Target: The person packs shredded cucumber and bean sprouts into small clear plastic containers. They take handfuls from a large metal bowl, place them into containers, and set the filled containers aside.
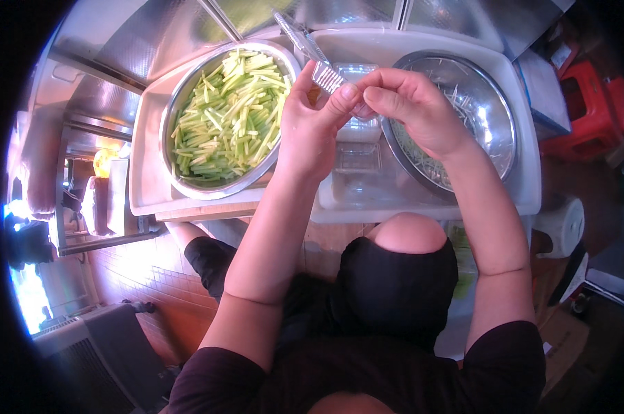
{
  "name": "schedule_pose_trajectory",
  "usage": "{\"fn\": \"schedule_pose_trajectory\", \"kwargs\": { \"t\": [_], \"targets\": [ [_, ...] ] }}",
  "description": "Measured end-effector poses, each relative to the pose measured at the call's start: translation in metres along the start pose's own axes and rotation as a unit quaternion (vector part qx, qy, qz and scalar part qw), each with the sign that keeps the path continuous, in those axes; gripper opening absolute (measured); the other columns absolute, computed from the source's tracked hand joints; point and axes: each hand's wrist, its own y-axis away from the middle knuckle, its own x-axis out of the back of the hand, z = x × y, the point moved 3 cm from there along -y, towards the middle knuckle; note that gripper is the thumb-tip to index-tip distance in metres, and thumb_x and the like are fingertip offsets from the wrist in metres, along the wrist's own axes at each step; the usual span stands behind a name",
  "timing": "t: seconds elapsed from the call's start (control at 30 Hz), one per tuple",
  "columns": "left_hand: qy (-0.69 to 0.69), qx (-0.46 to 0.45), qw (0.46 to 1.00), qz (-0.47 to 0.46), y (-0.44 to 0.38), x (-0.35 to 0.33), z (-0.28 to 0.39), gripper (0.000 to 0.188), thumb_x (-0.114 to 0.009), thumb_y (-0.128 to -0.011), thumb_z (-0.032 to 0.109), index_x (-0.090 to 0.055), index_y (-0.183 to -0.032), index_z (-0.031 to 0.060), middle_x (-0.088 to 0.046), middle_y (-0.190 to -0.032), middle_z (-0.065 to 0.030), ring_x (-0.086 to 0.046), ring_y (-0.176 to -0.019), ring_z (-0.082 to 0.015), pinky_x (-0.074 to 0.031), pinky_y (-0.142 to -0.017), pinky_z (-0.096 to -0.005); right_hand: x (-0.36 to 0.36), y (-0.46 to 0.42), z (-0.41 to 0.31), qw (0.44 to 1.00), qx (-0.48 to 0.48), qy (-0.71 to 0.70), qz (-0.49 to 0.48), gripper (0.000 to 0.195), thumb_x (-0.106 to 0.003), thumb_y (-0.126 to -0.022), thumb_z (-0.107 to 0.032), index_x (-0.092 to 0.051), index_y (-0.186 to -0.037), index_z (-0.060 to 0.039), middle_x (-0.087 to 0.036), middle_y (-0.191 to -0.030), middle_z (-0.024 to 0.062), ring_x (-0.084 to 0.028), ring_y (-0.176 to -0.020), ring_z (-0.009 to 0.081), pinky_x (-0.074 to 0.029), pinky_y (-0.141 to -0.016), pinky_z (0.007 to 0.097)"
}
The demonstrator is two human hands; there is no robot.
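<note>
My left hand (309,127) grips a clear plastic box (328,77) with ribbed walls, its thumb laid along the near side. From the right, the thumb and finger of my right hand (413,106) pinch at the near end of the same box; the fingers partly hide what they hold. Left of my hands, a steel bowl (216,195) is heaped with cut pale-green celery sticks (229,119). Right of them stands a second steel bowl (490,132) with thin pale shreds (462,103) in it. Between the bowls, below my hands, sit more clear plastic boxes (357,156).
White plastic trays (526,176) hold the bowls and boxes. A wooden board edge (208,211) shows under the left one. Metal-framed panels (353,13) rise behind. To the right are a red plastic stool (575,114) and a white stool (565,227). My knee (410,233) is close to the tray.
</note>
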Motion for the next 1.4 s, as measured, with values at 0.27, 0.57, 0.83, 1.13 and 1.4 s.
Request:
{"fn": "schedule_pose_trajectory", "kwargs": {
  "t": [0.27, 0.57, 0.83, 1.13, 1.4],
  "targets": [
    [-0.02, -0.021, 1.0, -0.009, 0.005, -0.002, 0.005, 0.088, -0.072, -0.077, 0.006, -0.012, -0.138, -0.0148, -0.049, -0.115, -0.0181, -0.056, -0.1, -0.0195, -0.046, -0.086, -0.0286, -0.005, 0.003, -0.002, 1.0, -0.012, -0.021, 0.019, 0.02, -0.052, -0.09, -0.013, -0.062, -0.099, 0.0015, -0.064, -0.089, 0.0042, -0.059, -0.081, 0.0101, -0.048, -0.078, 0.0252],
    [-0.099, -0.012, 0.982, 0.161, 0.012, 0.038, 0.015, 0.063, -0.042, -0.07, -0.015, -0.035, -0.132, -0.0096, -0.048, -0.121, -0.0168, -0.054, -0.11, -0.0285, -0.048, -0.081, -0.0288, -0.021, -0.008, -0.007, 0.798, 0.236, 0.481, 0.277, 0.013, -0.066, -0.07, -0.004, -0.053, -0.074, -0.0049, -0.056, -0.063, 0.0054, -0.058, -0.057, 0.0207, -0.047, -0.054, 0.0304],
    [0.035, -0.201, 0.967, 0.155, 0.003, 0.041, 0.039, 0.056, -0.038, -0.08, -0.014, -0.034, -0.134, -0.0043, -0.035, -0.135, -0.0268, -0.045, -0.121, -0.0383, -0.05, -0.089, -0.0323, 0.002, -0.021, 0.082, 0.783, -0.036, 0.615, 0.087, 0.032, -0.066, -0.077, -0.034, -0.063, -0.091, -0.0058, -0.066, -0.085, 0.0129, -0.063, -0.08, 0.0323, -0.05, -0.073, 0.0391],
    [0.132, -0.044, 0.987, 0.084, -0.03, -0.021, -0.034, 0.053, -0.044, -0.078, -0.014, -0.043, -0.13, -0.0022, -0.045, -0.12, -0.0194, -0.055, -0.11, -0.0324, -0.051, -0.08, -0.0278, 0.15, 0.086, 0.081, 0.515, -0.268, 0.814, -0.031, 0.115, -0.084, -0.05, -0.019, -0.018, -0.145, -0.0174, -0.019, -0.149, 0.0069, -0.018, -0.137, 0.0325, -0.017, -0.112, 0.0499],
    [0.139, 0.04, 0.986, 0.081, -0.045, -0.046, -0.086, 0.051, -0.046, -0.081, -0.01, -0.045, -0.13, 0.0036, -0.054, -0.11, -0.0094, -0.061, -0.097, -0.0222, -0.049, -0.075, -0.0263, 0.15, 0.047, 0.113, 0.622, -0.104, 0.762, -0.151, 0.081, -0.076, -0.055, -0.008, -0.046, -0.129, -0.0158, -0.046, -0.13, 0.0043, -0.035, -0.128, 0.0252, -0.026, -0.105, 0.0452]
  ]
}}
